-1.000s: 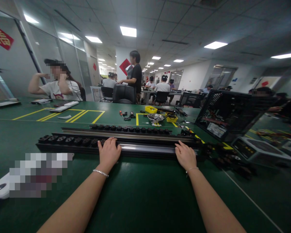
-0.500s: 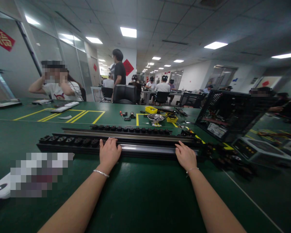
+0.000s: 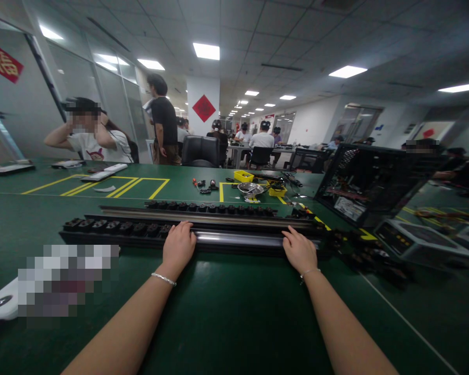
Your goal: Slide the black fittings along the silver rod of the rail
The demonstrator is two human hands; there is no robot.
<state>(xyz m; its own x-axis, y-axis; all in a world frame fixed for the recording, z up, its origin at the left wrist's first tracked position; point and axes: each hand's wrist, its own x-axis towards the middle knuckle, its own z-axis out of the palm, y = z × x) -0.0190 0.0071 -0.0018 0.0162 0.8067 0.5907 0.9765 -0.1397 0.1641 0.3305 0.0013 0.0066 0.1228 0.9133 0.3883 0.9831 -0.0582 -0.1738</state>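
Note:
A long black power strip lies crosswise on the green table in front of me, with a row of round-cornered sockets on its left part and a smooth, shiny stretch between my hands. My left hand is closed over its middle, fingers reaching across the top. Farther right, my right hand grips the same strip near its right part, fingers bent over the top. Just behind lie a long, flat-faced bar and another row of black sockets. The undersides of the strips are hidden.
An open computer case stands at the right, with a power supply unit and dark cables before it. A metal bowl and a yellow bin sit at the back. A white, partly blurred object lies left. A person sits across.
My left hand has shifted very slightly right along the strip; my right hand stays put. In the background, a standing person has moved left.

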